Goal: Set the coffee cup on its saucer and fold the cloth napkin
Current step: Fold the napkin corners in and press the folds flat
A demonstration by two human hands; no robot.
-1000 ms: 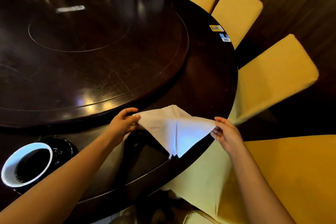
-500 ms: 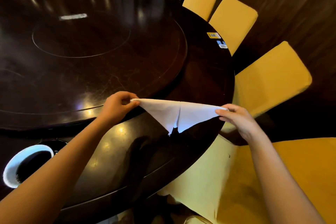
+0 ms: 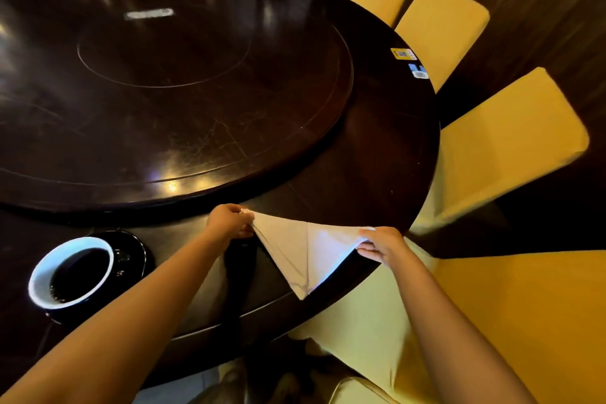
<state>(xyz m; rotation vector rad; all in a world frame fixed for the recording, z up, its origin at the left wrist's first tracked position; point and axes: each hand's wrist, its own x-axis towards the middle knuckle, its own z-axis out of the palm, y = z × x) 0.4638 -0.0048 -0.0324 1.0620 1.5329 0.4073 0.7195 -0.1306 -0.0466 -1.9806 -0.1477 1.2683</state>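
Dark round table (image 3: 377,154), yellow chairs around: left hand (image 3: 229,223) and right hand (image 3: 380,244) are pinching the napkin's (image 3: 305,252) top corners, point hanging toward the near edge, cup (image 3: 70,272) sitting on saucer (image 3: 137,256) at left.

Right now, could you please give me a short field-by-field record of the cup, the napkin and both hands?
cup: on its saucer; cup white inside, near table edge, left of the arms
napkin: white triangle, point hanging down, held taut above the table
left hand: pinching napkin's left corner
right hand: pinching napkin's right corner
chairs: yellow, around the table's right side
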